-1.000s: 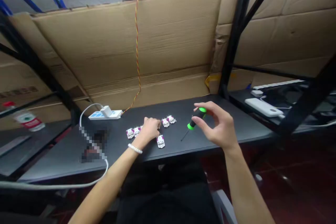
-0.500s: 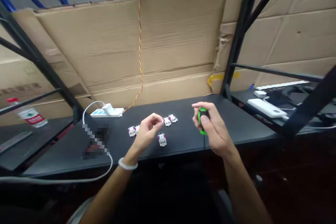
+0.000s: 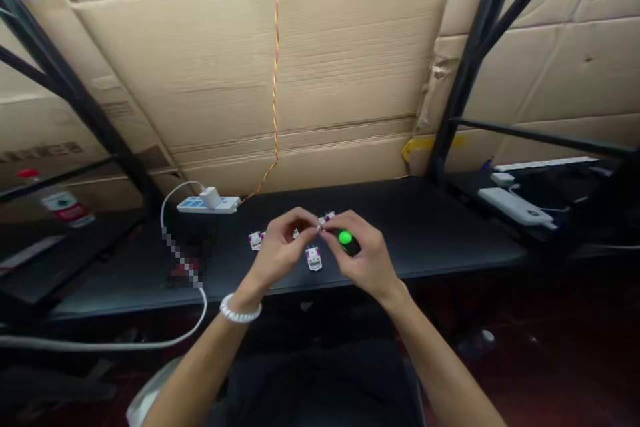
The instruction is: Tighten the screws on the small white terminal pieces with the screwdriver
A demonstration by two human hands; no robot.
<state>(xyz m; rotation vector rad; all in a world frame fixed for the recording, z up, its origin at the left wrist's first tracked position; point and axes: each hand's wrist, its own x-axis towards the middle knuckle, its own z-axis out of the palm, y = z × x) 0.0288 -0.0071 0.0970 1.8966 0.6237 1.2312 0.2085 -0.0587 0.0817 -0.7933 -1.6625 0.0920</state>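
My left hand (image 3: 283, 243), with a white coiled band (image 3: 240, 309) at its wrist, is closed in a pinch on a tiny whitish piece (image 3: 319, 228), too small to name. My right hand (image 3: 363, 250) meets it there, thumb and forefinger pinched at the same piece. Tucked in the right palm is a green-and-black screwdriver (image 3: 346, 238); its shaft is not visible. Below the fingertips a white-and-purple module (image 3: 313, 258) with prongs lies on the black table. More such modules lie behind the hands (image 3: 329, 216) and left of them (image 3: 255, 240), partly covered.
A white power strip (image 3: 210, 203) with a plug and white cable (image 3: 197, 317) is at the back left. Cardboard (image 3: 350, 73) walls the table's rear, with a twisted red-yellow wire (image 3: 275, 80) hanging down. Black metal posts (image 3: 463, 73) flank it. A red-capped bottle (image 3: 67, 207) stands far left.
My right hand has moved left, carrying the screwdriver, and its fingertips now meet those of my left hand. The screwdriver has turned end-on. The head view has shifted slightly.
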